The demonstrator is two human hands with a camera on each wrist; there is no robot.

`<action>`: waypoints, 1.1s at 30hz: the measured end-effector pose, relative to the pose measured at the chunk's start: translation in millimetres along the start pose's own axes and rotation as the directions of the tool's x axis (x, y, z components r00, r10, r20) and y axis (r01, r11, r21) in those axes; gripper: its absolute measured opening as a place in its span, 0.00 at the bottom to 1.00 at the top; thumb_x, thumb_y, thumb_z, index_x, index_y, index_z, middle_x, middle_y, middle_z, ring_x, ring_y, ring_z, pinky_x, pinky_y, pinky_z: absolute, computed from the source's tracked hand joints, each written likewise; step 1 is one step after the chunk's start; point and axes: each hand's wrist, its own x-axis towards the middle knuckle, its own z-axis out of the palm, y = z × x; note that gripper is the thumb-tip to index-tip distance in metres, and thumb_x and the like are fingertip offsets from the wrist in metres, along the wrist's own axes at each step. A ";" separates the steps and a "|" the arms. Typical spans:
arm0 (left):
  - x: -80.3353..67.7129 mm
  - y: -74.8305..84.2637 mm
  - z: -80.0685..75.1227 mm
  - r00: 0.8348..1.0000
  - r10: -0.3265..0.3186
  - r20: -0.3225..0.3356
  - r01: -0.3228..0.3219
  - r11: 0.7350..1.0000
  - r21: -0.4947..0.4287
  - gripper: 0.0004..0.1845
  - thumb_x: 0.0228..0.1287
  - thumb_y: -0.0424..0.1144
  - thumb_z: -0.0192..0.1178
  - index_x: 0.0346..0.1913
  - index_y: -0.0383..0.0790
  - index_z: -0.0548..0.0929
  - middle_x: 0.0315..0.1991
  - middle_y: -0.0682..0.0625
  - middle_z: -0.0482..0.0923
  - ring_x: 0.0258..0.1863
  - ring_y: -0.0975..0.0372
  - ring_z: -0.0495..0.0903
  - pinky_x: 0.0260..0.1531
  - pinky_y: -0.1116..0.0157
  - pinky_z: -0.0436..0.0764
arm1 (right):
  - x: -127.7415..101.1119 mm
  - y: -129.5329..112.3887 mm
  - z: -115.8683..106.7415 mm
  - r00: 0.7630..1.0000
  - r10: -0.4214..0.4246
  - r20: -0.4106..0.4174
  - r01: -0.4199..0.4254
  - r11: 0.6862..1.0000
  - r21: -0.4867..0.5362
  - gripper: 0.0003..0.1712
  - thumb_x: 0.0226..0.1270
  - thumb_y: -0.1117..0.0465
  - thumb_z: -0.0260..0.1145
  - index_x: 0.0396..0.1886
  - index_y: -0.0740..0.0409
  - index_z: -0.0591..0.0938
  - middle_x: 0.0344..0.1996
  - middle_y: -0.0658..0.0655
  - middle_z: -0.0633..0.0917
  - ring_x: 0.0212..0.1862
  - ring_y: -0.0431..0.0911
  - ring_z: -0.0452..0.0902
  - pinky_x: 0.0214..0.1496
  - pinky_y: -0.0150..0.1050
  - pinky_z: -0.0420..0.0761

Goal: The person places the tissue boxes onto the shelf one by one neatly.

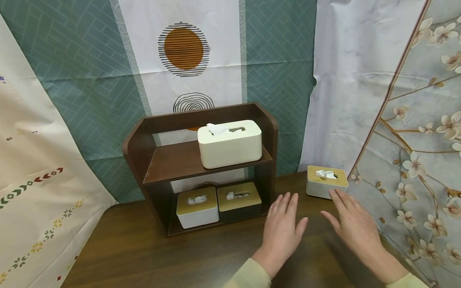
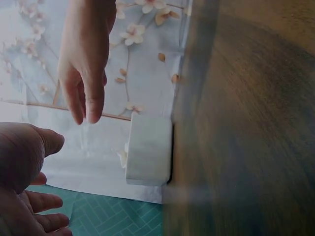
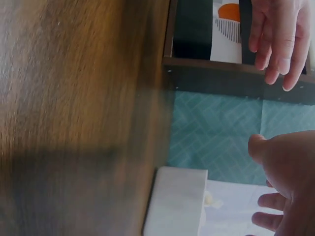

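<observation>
Both hands hover over the table, fingers extended and nothing held. My left hand point(image 1: 281, 229) is in front of the shelf's right end. My right hand point(image 1: 354, 224) is nearest a small tissue box point(image 1: 325, 191) with white sides and a wood-look lid; its fingertips overlap the box's front in the head view. That box point(image 2: 150, 150) stands on the table between the hands in the left wrist view. In the right wrist view its pale side point(image 3: 177, 201) shows below, while the right hand's thumb and fingers point(image 3: 290, 167) are spread apart.
A dark brown two-tier shelf point(image 1: 173, 160) stands at the back. On its upper tier sits a large cream tissue box point(image 1: 232, 150). Below are a white tissue box point(image 1: 198, 216) and a black one point(image 1: 239, 210), both with wood-look lids. Patterned cloth point(image 1: 281, 88) hangs behind the table point(image 1: 144, 256).
</observation>
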 end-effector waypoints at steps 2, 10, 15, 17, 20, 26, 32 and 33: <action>2.7 0.2 2.0 1.000 -0.004 0.005 0.004 1.000 -0.008 0.38 0.82 0.57 0.65 0.84 0.44 0.70 0.81 0.45 0.71 0.81 0.51 0.70 0.77 0.51 0.73 | -0.5 3.7 1.9 1.000 -0.001 0.007 0.001 1.000 -0.004 0.44 0.64 0.55 0.84 0.75 0.70 0.78 0.68 0.77 0.80 0.66 0.76 0.77 0.61 0.74 0.78; 12.4 1.1 11.0 0.995 -0.055 0.084 0.058 0.998 -0.032 0.38 0.83 0.58 0.63 0.86 0.48 0.68 0.84 0.47 0.67 0.83 0.53 0.67 0.77 0.52 0.71 | -0.9 18.0 10.8 0.998 0.021 0.051 -0.020 1.000 -0.017 0.43 0.76 0.43 0.75 0.75 0.71 0.77 0.68 0.79 0.79 0.69 0.77 0.74 0.65 0.76 0.74; 17.8 0.0 17.5 0.986 -0.096 0.133 0.103 0.994 -0.044 0.38 0.82 0.59 0.64 0.86 0.50 0.68 0.85 0.49 0.65 0.83 0.54 0.65 0.78 0.53 0.70 | 1.9 24.3 15.6 0.995 0.046 0.087 -0.042 0.998 -0.042 0.48 0.60 0.56 0.86 0.75 0.72 0.76 0.69 0.80 0.78 0.70 0.78 0.73 0.67 0.77 0.72; 19.9 -1.1 20.0 0.984 -0.107 0.143 0.114 0.993 -0.041 0.39 0.82 0.59 0.64 0.86 0.50 0.68 0.86 0.49 0.64 0.84 0.54 0.65 0.78 0.53 0.70 | 3.3 26.4 17.3 0.993 0.054 0.101 -0.048 0.997 -0.056 0.48 0.59 0.57 0.87 0.75 0.72 0.76 0.70 0.80 0.78 0.70 0.78 0.73 0.67 0.77 0.72; 23.0 -2.6 23.3 0.982 -0.113 0.152 0.120 0.992 -0.038 0.39 0.82 0.59 0.63 0.87 0.50 0.67 0.86 0.49 0.63 0.84 0.54 0.64 0.79 0.54 0.69 | 6.3 30.3 19.9 0.990 0.067 0.128 -0.059 0.996 -0.066 0.48 0.62 0.56 0.86 0.75 0.73 0.76 0.71 0.80 0.77 0.70 0.78 0.73 0.67 0.77 0.72; 30.1 -4.6 28.8 0.979 -0.119 0.164 0.127 0.991 -0.040 0.39 0.82 0.59 0.63 0.87 0.50 0.66 0.86 0.48 0.63 0.84 0.53 0.64 0.79 0.54 0.68 | 11.4 36.9 23.9 0.984 0.082 0.158 -0.070 0.994 -0.080 0.46 0.65 0.54 0.85 0.75 0.73 0.75 0.71 0.81 0.75 0.68 0.80 0.73 0.67 0.76 0.72; 36.5 -5.9 33.8 0.976 -0.133 0.171 0.142 0.989 -0.045 0.39 0.82 0.58 0.64 0.87 0.50 0.67 0.85 0.48 0.65 0.83 0.53 0.66 0.79 0.55 0.69 | 15.9 44.8 31.2 0.980 0.095 0.175 -0.083 0.994 -0.077 0.46 0.66 0.53 0.84 0.75 0.74 0.75 0.72 0.82 0.74 0.68 0.80 0.73 0.68 0.75 0.72; 37.6 -6.0 34.5 0.976 -0.133 0.171 0.143 0.989 -0.045 0.39 0.82 0.58 0.64 0.87 0.49 0.67 0.85 0.47 0.65 0.83 0.53 0.66 0.79 0.55 0.69 | 16.5 46.1 32.3 0.980 0.097 0.177 -0.085 0.994 -0.075 0.46 0.67 0.53 0.84 0.75 0.74 0.76 0.71 0.82 0.74 0.68 0.80 0.73 0.68 0.75 0.72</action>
